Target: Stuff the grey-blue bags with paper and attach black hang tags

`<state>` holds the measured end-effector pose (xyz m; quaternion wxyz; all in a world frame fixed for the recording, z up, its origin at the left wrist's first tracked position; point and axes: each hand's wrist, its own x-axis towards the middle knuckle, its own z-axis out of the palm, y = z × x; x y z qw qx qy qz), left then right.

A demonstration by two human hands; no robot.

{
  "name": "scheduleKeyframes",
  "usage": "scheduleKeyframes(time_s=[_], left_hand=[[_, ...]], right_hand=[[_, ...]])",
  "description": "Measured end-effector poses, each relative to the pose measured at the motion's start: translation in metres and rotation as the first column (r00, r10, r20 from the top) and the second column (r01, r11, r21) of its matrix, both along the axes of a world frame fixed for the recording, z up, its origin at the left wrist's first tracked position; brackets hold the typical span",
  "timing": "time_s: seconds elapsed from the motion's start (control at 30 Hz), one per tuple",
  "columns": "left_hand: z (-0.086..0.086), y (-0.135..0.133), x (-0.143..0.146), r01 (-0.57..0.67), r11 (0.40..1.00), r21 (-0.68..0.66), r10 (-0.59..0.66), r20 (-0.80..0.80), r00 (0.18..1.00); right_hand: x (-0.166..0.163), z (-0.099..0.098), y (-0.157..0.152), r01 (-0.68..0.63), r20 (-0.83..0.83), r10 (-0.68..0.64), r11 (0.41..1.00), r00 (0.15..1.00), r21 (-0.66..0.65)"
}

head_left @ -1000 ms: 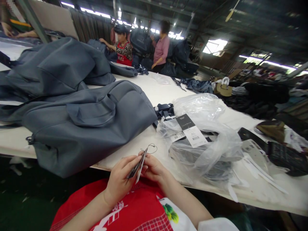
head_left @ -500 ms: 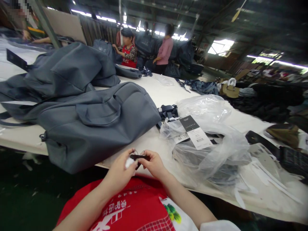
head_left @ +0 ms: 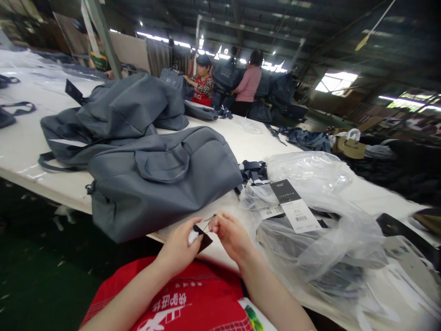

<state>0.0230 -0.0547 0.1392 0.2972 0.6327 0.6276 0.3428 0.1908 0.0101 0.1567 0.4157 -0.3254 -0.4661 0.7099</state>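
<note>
My left hand (head_left: 182, 243) is closed around a dark hang tag (head_left: 206, 241), with a bit of white material (head_left: 193, 236) also in its fingers. A thin dark string (head_left: 207, 222) runs from the tag to my right hand (head_left: 230, 232), whose fingertips pinch it. Both hands are over the table's front edge, just in front of a blue-grey bag (head_left: 165, 184) lying on its side. To the right of my hands, a black-and-white hang tag (head_left: 294, 207) lies on a clear plastic bag (head_left: 330, 239) with dark contents.
Another blue-grey bag (head_left: 127, 108) lies behind on the white table (head_left: 24, 151). Dark straps (head_left: 254, 172) and a crumpled plastic bag (head_left: 310, 170) are to the right. Two people (head_left: 203, 85) stand at the far side, and another person is at the back left.
My hands have moved apart, drawing the string out between them. The dark tag has tilted from edge-on to show its face. The view has shifted left.
</note>
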Motion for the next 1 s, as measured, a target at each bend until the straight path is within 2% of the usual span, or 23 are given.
scheduleKeyframes(time_s=[0.03,0.1,0.2,0.3,0.4,0.47,0.57,0.63,0.67,0.73,0.83,0.9,1.0], left_hand=[[-0.002,-0.001,-0.004,-0.016,1.0,-0.001,0.016,0.023,1.0],[-0.003,-0.004,-0.013,-0.031,0.999,-0.008,0.032,0.073,0.997],[0.002,-0.01,-0.022,-0.002,1.0,0.015,0.0,0.13,0.991],[0.014,-0.017,-0.022,0.112,0.99,0.089,-0.124,0.15,0.981],[0.024,-0.022,-0.021,0.212,0.974,0.078,-0.224,0.192,0.956],[0.028,-0.025,-0.025,0.179,0.983,0.038,-0.183,0.196,0.963],[0.032,-0.034,-0.041,-0.004,1.0,0.026,0.0,0.148,0.989],[0.038,-0.043,-0.058,-0.127,0.991,0.034,0.12,0.161,0.98],[0.041,-0.048,-0.068,-0.179,0.983,0.039,0.17,0.18,0.969],[0.05,-0.058,-0.09,-0.274,0.961,0.04,0.26,0.211,0.942],[0.065,-0.067,-0.125,-0.389,0.919,0.059,0.374,0.18,0.91],[0.078,-0.067,-0.144,-0.43,0.896,0.115,0.419,0.106,0.902],[0.099,-0.062,-0.159,-0.422,0.878,0.225,0.437,-0.017,0.9]], right_hand=[[0.002,0.004,0.007,0.011,-0.128,-0.021,0.996,0.992,-0.084],[0.007,0.012,0.019,0.047,-0.297,-0.092,0.987,0.95,-0.156],[0.006,0.02,0.027,0.021,-0.355,-0.072,0.989,0.932,-0.146],[-0.009,0.021,0.02,-0.125,-0.301,0.093,0.988,0.949,-0.087],[-0.029,0.024,0.013,-0.233,-0.216,0.233,0.972,0.948,0.026],[-0.043,0.029,0.014,-0.294,-0.134,0.312,0.946,0.941,0.135],[-0.071,0.039,0.022,-0.463,0.105,0.451,0.863,0.886,0.202],[-0.095,0.041,0.03,-0.53,0.222,0.5,0.842,0.837,0.1],[-0.108,0.041,0.034,-0.525,0.22,0.51,0.851,0.831,0.007],[-0.135,0.04,0.046,-0.46,0.106,0.49,0.861,0.865,-0.217],[-0.172,0.041,0.07,-0.335,-0.106,0.327,0.802,0.939,-0.494],[-0.194,0.046,0.088,-0.286,-0.175,0.227,0.783,0.958,-0.553],[-0.217,0.054,0.111,-0.264,-0.209,0.177,0.803,0.962,-0.534]])
